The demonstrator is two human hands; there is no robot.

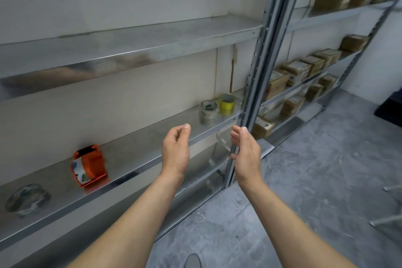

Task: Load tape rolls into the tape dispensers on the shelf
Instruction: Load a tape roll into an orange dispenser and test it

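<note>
Loosely curled and empty, left hand [175,150] and right hand [247,154] hover; a careless reach could knock the stacked tape rolls [208,113] off the shelf [141,148].

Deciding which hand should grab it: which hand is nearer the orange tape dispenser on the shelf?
Left. The left hand hovers to the right of the orange tape dispenser; the right hand is farther right again, by the shelf upright.

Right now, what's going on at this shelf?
A person faces a metal shelf, left hand and right hand raised, fingers loosely curled, holding nothing. An orange tape dispenser sits on the shelf; a clear tape roll and a yellow tape roll stand further right, untouched.
</note>
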